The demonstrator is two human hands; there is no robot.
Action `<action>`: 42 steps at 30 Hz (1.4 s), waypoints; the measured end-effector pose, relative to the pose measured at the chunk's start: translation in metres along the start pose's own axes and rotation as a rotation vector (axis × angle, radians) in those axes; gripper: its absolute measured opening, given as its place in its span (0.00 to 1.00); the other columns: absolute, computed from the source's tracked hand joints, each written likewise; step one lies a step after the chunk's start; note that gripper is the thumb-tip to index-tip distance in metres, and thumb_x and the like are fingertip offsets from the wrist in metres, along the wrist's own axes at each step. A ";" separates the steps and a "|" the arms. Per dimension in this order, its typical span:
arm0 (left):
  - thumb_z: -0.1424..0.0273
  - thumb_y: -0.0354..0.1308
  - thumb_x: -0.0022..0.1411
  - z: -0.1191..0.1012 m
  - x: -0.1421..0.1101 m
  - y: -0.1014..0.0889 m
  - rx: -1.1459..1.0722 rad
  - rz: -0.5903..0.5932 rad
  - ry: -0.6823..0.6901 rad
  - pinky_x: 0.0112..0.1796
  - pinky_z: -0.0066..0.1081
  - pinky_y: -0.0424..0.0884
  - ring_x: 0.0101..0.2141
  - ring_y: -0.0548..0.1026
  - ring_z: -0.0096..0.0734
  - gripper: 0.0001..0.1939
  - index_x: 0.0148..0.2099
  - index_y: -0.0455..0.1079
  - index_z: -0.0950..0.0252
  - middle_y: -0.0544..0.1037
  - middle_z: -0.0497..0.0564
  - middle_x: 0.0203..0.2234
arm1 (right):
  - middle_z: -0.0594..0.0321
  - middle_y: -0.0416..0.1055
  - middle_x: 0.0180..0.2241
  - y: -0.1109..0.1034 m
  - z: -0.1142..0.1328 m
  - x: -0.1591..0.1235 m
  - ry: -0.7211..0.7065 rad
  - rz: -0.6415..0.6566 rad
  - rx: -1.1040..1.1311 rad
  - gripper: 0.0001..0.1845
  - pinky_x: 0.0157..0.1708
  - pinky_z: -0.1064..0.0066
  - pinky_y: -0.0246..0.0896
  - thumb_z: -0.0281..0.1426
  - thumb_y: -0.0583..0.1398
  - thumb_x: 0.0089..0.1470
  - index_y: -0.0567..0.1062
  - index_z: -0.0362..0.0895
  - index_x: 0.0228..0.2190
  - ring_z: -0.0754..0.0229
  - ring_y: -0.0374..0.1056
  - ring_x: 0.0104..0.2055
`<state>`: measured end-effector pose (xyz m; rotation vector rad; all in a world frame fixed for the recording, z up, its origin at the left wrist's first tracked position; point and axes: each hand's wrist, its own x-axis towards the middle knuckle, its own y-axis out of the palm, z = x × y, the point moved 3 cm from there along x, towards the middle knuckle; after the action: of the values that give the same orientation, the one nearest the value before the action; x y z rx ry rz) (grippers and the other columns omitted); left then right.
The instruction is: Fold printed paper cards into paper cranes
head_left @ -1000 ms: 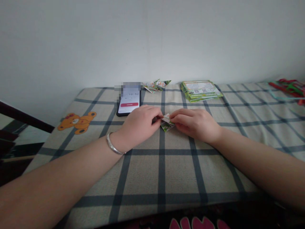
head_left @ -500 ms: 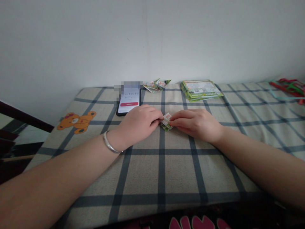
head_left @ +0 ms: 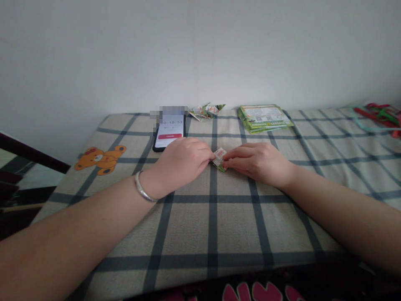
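- While both hands work at the middle of the checked surface (head_left: 194, 225), a printed bear (head_left: 99, 159) marks the cloth at far left, and a phone (head_left: 169, 133) with a lit screen lies just behind the left hand (head_left: 183, 162).
- That hand, a silver bracelet (head_left: 141, 190) on its wrist, has its grip closed, fingertips pinching the left edge of a small folded paper piece (head_left: 219, 159).
- Finished folded paper figures (head_left: 206, 111) lie by the wall: some pieces look done.
- Resting on the cloth, the small piece is already folded compact; I judge more creases remain.
- Its right edge is pinched in the right hand (head_left: 258, 162), grip likewise closed.
- A stack of unfolded green leaflets (head_left: 263, 118) waits behind, so much paper is left.
- Coloured strips (head_left: 380, 114) lie far right.
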<state>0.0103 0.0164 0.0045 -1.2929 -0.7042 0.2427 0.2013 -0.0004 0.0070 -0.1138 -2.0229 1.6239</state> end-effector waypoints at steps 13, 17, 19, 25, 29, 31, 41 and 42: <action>0.72 0.54 0.65 0.000 0.002 -0.001 0.031 0.007 0.029 0.38 0.37 0.70 0.37 0.75 0.38 0.09 0.37 0.76 0.64 0.78 0.51 0.32 | 0.61 0.77 0.47 0.000 0.001 0.000 0.007 0.086 0.045 0.15 0.44 0.66 0.67 0.28 0.53 0.64 0.78 0.45 0.45 0.57 0.72 0.47; 0.72 0.56 0.64 0.000 0.002 -0.002 0.055 0.008 0.058 0.41 0.38 0.71 0.39 0.74 0.39 0.08 0.38 0.77 0.65 0.79 0.52 0.33 | 0.60 0.77 0.47 -0.001 0.000 0.000 0.004 0.093 0.065 0.14 0.45 0.66 0.67 0.27 0.54 0.64 0.78 0.44 0.45 0.57 0.71 0.47; 0.72 0.57 0.64 0.000 0.002 -0.002 0.057 0.012 0.058 0.40 0.38 0.72 0.39 0.74 0.39 0.07 0.38 0.77 0.65 0.79 0.52 0.33 | 0.60 0.78 0.46 -0.001 0.000 0.001 0.007 0.098 0.064 0.14 0.44 0.66 0.67 0.27 0.54 0.64 0.78 0.44 0.44 0.57 0.71 0.47; 0.73 0.58 0.63 -0.001 0.003 -0.001 0.062 -0.003 0.071 0.37 0.37 0.72 0.37 0.74 0.38 0.05 0.37 0.77 0.65 0.78 0.51 0.32 | 0.59 0.78 0.40 -0.006 0.004 0.004 0.049 0.155 0.030 0.13 0.39 0.68 0.65 0.27 0.54 0.64 0.79 0.43 0.40 0.58 0.72 0.42; 0.73 0.58 0.63 -0.001 0.002 -0.001 0.034 -0.022 0.085 0.36 0.36 0.72 0.36 0.74 0.37 0.06 0.36 0.76 0.65 0.77 0.51 0.31 | 0.58 0.76 0.34 -0.008 0.006 0.005 0.129 0.181 0.008 0.12 0.33 0.68 0.62 0.26 0.54 0.62 0.79 0.41 0.35 0.59 0.70 0.34; 0.73 0.58 0.63 0.000 0.002 -0.001 0.013 -0.025 0.094 0.37 0.36 0.72 0.36 0.74 0.37 0.05 0.37 0.76 0.66 0.77 0.51 0.32 | 0.58 0.75 0.33 -0.007 0.006 0.005 0.141 0.187 0.011 0.12 0.34 0.68 0.63 0.25 0.55 0.60 0.79 0.41 0.34 0.58 0.70 0.34; 0.75 0.56 0.65 0.001 0.003 0.001 -0.059 -0.056 0.127 0.44 0.35 0.73 0.40 0.75 0.35 0.08 0.40 0.76 0.67 0.79 0.50 0.37 | 0.49 0.77 0.40 0.006 0.004 0.003 0.223 0.058 0.037 0.18 0.44 0.63 0.66 0.25 0.54 0.57 0.75 0.33 0.47 0.52 0.70 0.42; 0.75 0.55 0.66 0.000 0.004 0.001 -0.060 -0.052 0.135 0.44 0.35 0.73 0.40 0.75 0.34 0.08 0.40 0.76 0.67 0.79 0.51 0.37 | 0.49 0.77 0.40 0.007 0.004 0.004 0.228 0.054 0.025 0.19 0.43 0.63 0.66 0.26 0.54 0.57 0.74 0.34 0.49 0.52 0.70 0.41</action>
<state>0.0131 0.0190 0.0044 -1.3333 -0.6328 0.0913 0.1945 -0.0009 0.0011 -0.3322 -1.8396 1.5906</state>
